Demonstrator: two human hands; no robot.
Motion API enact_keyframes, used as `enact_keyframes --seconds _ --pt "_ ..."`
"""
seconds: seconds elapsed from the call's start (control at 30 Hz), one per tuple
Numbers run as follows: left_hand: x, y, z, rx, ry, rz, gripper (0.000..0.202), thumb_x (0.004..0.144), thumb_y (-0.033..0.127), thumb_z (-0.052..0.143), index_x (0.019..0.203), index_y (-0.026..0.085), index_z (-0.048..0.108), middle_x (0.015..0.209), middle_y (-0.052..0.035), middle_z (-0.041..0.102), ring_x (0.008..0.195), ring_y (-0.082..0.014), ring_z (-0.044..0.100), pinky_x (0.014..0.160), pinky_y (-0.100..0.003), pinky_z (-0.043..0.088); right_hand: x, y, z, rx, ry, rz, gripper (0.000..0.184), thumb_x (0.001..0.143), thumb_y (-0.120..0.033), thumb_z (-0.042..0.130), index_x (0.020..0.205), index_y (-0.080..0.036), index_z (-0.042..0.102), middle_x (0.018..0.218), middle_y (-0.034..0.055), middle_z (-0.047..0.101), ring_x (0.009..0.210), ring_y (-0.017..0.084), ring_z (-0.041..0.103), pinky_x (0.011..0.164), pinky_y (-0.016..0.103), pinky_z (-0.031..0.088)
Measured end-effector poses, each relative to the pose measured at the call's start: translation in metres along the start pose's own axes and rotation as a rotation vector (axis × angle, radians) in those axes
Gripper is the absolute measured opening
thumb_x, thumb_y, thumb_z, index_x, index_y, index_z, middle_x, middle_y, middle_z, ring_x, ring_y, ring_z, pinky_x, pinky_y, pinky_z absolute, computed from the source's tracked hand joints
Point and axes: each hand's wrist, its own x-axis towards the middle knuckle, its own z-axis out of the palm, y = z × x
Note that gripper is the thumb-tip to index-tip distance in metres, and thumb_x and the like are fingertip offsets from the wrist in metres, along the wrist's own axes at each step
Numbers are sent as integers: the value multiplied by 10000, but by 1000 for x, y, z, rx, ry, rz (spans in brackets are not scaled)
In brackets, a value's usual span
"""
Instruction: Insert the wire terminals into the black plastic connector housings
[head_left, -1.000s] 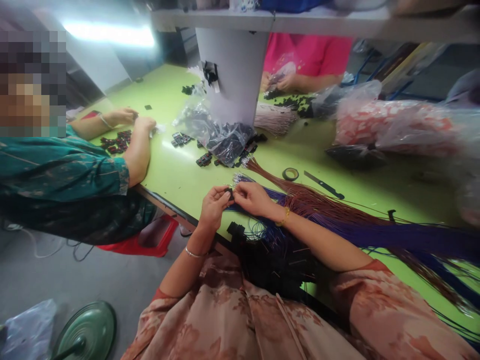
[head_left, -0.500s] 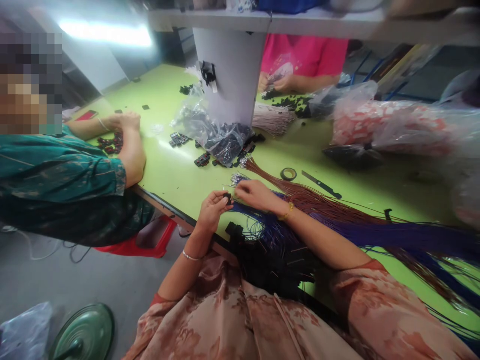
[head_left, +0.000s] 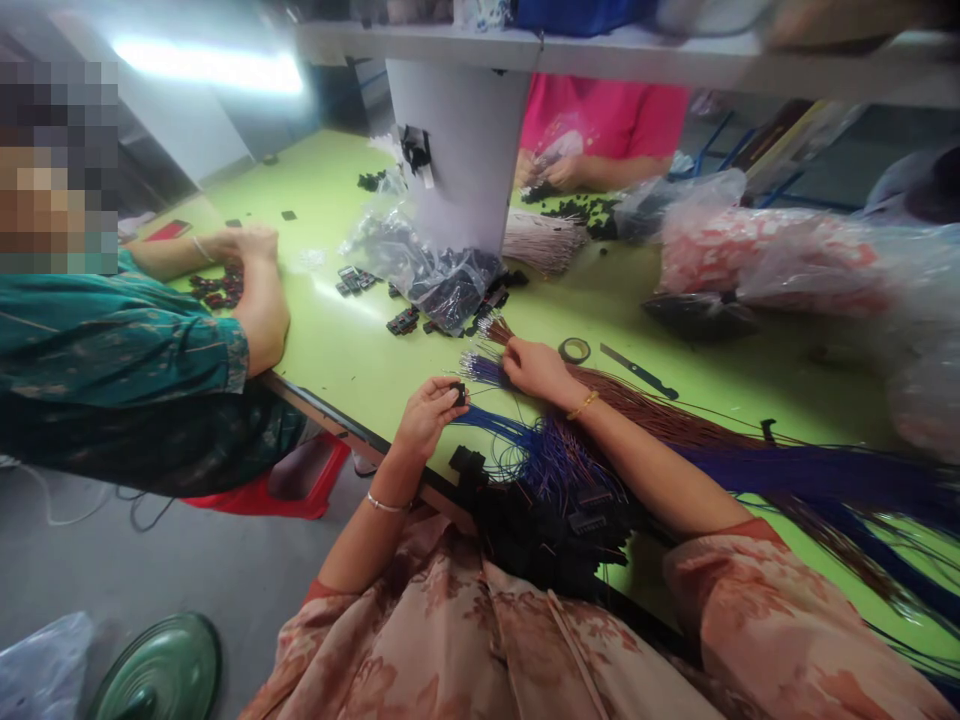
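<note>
My left hand [head_left: 427, 415] is closed in a pinch around a small black plastic connector housing [head_left: 459, 395], just above the green table. A thin wire seems to run from the housing toward the right. My right hand [head_left: 541, 372] is farther forward, its fingers closed on brown wires [head_left: 501, 330] near their metal-tipped ends; how many it grips is hidden. Under and beside that hand lie blue wires [head_left: 484, 370] with bare metal terminals. A pile of black connectors with wires [head_left: 555, 520] rests at the table edge against my body.
Beyond my hands are a roll of black tape [head_left: 574, 350], a knife [head_left: 637, 372] and a plastic bag of black parts [head_left: 454, 290]. A co-worker in green [head_left: 135, 330] sits at left; another in pink [head_left: 607, 130] works across the table [head_left: 345, 350]. A white upright panel [head_left: 457, 150] stands between.
My right hand has moved away from the connector housing, forward and right to the brown wire ends. My left hand keeps the housing in nearly the same spot.
</note>
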Motion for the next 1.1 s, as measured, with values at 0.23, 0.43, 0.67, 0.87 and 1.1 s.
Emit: enact_keyframes --seconds 0.23,0.43,0.67,0.87,1.1 --pt "2 0 5 -40 10 6 264 689 168 757 917 132 628 800 -34 679 744 -130 671 731 -264 545 11 -19 0 285 75 -147 114 799 -211 512 745 -159 597 707 33 629 613 130 463 609 248 312" --pt "4 -1 6 -86 28 5 227 708 141 723 908 140 616 815 -33 679 763 -130 665 764 -273 534 5 -22 1 515 89 -175 134 766 -246 531 683 -159 590 614 -18 544 572 98 425 584 228 313" --pt "6 -3 11 -161 -14 -2 184 747 99 673 919 134 620 865 -44 660 793 -123 644 811 -284 517 -24 -31 0 660 43 -207 135 748 -266 552 705 -154 616 559 -53 460 528 77 339 530 218 268" --pt "4 -2 14 -183 -27 -11 167 761 72 639 914 139 630 883 -43 653 806 -121 641 866 -298 505 -31 -34 4 547 121 -213 157 768 -307 588 711 -164 620 574 -36 503 532 82 348 536 233 257" --pt "3 -2 16 -189 -18 -6 185 744 72 660 912 138 624 868 -39 655 801 -117 640 858 -286 515 -32 -36 2 545 132 -216 156 774 -302 583 702 -165 607 593 -31 515 530 80 350 540 232 259"
